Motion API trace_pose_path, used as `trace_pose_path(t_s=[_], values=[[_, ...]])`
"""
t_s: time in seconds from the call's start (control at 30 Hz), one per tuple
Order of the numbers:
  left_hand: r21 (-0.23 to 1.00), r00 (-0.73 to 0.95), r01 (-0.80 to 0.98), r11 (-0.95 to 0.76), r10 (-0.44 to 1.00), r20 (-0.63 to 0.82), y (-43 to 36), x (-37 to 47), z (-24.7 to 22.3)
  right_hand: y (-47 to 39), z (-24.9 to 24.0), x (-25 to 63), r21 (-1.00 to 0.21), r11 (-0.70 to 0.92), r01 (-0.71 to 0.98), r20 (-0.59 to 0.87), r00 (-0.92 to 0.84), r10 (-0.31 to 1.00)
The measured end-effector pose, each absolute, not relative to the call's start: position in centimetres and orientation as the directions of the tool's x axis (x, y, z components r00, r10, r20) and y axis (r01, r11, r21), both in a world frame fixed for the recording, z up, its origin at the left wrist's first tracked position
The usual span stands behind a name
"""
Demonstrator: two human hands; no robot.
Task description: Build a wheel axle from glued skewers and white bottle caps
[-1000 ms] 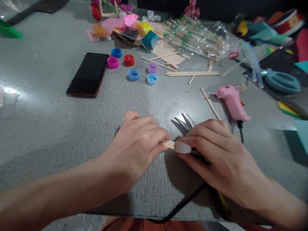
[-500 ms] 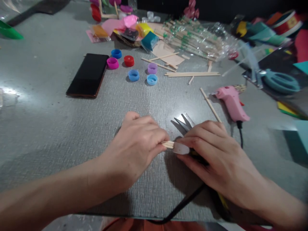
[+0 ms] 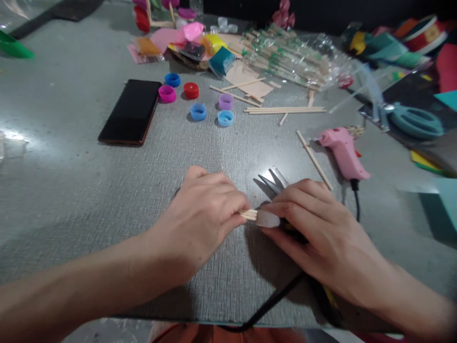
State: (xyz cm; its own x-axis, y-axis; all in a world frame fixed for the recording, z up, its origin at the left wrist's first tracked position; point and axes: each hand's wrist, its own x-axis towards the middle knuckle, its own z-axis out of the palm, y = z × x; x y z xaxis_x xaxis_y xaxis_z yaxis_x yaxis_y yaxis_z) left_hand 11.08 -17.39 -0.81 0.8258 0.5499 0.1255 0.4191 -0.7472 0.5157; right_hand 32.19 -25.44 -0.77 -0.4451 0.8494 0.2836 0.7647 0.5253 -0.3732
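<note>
My left hand (image 3: 210,214) is closed round a small bundle of thin wooden sticks (image 3: 249,215), whose ends stick out between thumb and forefinger. Those ends meet a whitish translucent cap (image 3: 268,219), pinched between the thumb and fingers of my right hand (image 3: 314,224). Just beyond the right fingers, the open metal blades of a cutting tool (image 3: 273,182) lie on the table; its handles are partly hidden under that hand. A single wooden stick (image 3: 314,159) rests beyond my right hand, beside a pink glue gun (image 3: 343,151).
A phone (image 3: 131,112) lies at the left, near several coloured bottle caps (image 3: 198,112). More sticks (image 3: 284,110) and bagged sticks (image 3: 289,59) are further back. Blue-handled scissors (image 3: 417,120) lie at the right. A black cable (image 3: 269,305) crosses the near table edge.
My right hand has shifted very slightly to the left with the cap, uncovering the lower end of the single stick. My left hand has hardly moved.
</note>
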Motion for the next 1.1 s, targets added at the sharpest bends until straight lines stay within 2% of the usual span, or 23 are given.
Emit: trace_pose_path(t_s=[0.23,0.5,0.83,1.1], values=[[0.513,0.823,0.416,-0.750,0.551,0.139,-17.4,11.0,-0.9,-25.5,-1.0,32.1,-0.382,0.508,0.772,0.278,-0.429,0.860],[0.521,0.823,0.431,-0.736,0.558,0.107,-17.3,11.0,-0.9,-25.3,-0.4,32.0,-0.269,0.585,0.765,0.310,-0.506,0.805],[0.502,0.820,0.429,-0.751,0.557,0.133,-17.5,11.2,-0.7,-25.2,-0.5,31.8,-0.282,0.589,0.757,0.316,-0.506,0.803],[0.355,0.841,0.432,-0.829,0.512,0.173,-17.2,10.2,-0.2,-25.2,-0.7,32.2,-0.284,0.553,0.784,0.305,-0.473,0.827]])
